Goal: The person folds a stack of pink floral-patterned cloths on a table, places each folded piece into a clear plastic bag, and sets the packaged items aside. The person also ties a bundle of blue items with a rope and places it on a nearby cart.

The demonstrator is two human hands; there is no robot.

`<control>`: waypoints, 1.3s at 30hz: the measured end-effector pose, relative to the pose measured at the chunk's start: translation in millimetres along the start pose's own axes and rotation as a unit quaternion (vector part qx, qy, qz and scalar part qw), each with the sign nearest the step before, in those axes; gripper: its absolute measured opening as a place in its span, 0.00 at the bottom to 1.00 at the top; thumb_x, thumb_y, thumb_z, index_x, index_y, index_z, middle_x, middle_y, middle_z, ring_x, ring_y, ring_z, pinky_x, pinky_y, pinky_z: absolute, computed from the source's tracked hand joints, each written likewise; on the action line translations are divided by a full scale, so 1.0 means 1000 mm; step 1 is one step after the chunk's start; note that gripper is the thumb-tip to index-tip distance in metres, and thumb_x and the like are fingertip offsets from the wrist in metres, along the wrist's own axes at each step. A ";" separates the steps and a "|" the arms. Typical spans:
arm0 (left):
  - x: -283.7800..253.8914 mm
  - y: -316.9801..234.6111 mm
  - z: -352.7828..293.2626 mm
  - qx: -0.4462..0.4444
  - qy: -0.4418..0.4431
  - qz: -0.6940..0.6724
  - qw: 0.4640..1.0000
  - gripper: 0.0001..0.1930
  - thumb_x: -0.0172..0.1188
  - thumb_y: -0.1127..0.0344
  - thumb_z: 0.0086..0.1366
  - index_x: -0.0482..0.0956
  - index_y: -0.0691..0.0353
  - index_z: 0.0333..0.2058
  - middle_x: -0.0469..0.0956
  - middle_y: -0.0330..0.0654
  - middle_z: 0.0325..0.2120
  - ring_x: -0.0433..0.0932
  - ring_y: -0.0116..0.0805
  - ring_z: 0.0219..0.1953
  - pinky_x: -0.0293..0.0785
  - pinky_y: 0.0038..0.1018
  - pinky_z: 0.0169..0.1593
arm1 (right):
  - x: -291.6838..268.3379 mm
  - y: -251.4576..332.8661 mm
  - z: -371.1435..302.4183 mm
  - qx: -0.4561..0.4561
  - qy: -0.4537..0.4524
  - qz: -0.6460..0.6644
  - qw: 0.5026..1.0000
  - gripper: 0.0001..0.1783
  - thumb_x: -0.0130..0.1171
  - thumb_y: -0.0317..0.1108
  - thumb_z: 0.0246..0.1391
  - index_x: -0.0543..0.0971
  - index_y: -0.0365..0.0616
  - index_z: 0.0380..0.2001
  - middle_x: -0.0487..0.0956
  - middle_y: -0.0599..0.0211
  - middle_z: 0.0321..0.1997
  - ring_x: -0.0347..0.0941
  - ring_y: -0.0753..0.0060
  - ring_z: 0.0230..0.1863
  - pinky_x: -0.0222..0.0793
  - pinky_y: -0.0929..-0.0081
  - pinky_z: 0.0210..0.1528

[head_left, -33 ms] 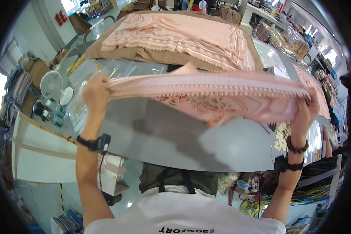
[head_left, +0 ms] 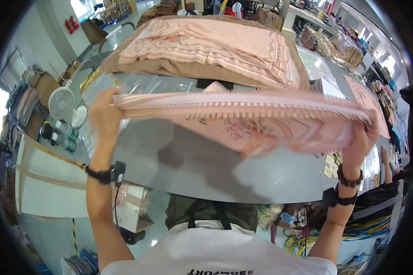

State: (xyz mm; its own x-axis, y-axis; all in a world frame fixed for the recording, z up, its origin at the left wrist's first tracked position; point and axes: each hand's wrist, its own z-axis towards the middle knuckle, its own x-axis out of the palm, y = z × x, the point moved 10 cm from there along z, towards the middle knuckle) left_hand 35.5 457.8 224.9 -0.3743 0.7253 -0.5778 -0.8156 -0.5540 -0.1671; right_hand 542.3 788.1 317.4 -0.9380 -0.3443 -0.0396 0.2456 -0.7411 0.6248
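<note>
A pink floral scarf (head_left: 280,111) with a serrated trim hangs stretched across the air above the grey table (head_left: 202,176). My left hand (head_left: 104,114) is closed on one end of its upper edge, slightly blurred by motion. At the other end, my right hand (head_left: 365,137) grips the gathered corner. Between them the trimmed edge runs nearly level, and the printed part droops below it in a blurred fold. Beyond the scarf, a stack of similar pink scarves (head_left: 234,39) lies on brown cloth (head_left: 170,68).
Clear plastic bags (head_left: 147,82) lie at the table's far left, near a white fan (head_left: 61,103) and plastic bottles (head_left: 69,140). Small beige tags (head_left: 331,164) are scattered by my right forearm. Another pink cloth (head_left: 365,103) lies farther right. A person's hand (head_left: 384,155) shows at the right.
Both hands have moved slightly, the left one outward to the left and the right one a little lower. The scarf is pulled a bit wider and sits slightly lower.
</note>
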 end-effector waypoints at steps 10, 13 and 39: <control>0.034 0.043 0.090 -0.343 0.105 -0.499 0.788 0.17 0.51 0.71 0.69 0.80 0.68 0.53 0.83 0.42 0.45 0.81 0.30 0.47 0.77 0.26 0.52 | 0.090 -0.160 0.055 0.283 -0.060 0.148 0.946 0.11 0.64 0.38 0.65 0.83 0.42 0.43 0.80 0.81 0.35 0.61 0.90 0.27 0.55 0.88 0.30; -0.012 0.048 0.125 -0.265 -0.031 -0.532 0.804 0.17 0.47 0.76 0.69 0.82 0.68 0.51 0.84 0.44 0.46 0.80 0.29 0.48 0.75 0.24 0.52 | 0.086 -0.134 0.086 0.166 -0.091 0.213 0.958 0.09 0.63 0.37 0.65 0.83 0.43 0.41 0.81 0.79 0.36 0.68 0.89 0.32 0.62 0.87 0.36; 0.179 0.097 -0.119 -0.225 0.349 -0.227 0.881 0.21 0.62 0.60 0.68 0.80 0.71 0.52 0.85 0.51 0.41 0.83 0.36 0.41 0.78 0.30 0.46 | 0.108 -0.299 -0.130 0.214 0.273 -0.321 0.881 0.17 0.61 0.43 0.60 0.84 0.38 0.38 0.82 0.47 0.31 0.81 0.46 0.34 0.75 0.57 0.38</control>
State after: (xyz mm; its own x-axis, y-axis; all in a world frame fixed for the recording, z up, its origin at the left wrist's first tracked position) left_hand -57.9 485.6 10.0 0.4362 0.5733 -0.6935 -0.4952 -0.4906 -0.7170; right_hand 399.3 897.8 24.4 -0.5643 -0.2463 -0.7880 -0.5165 -0.6393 0.5697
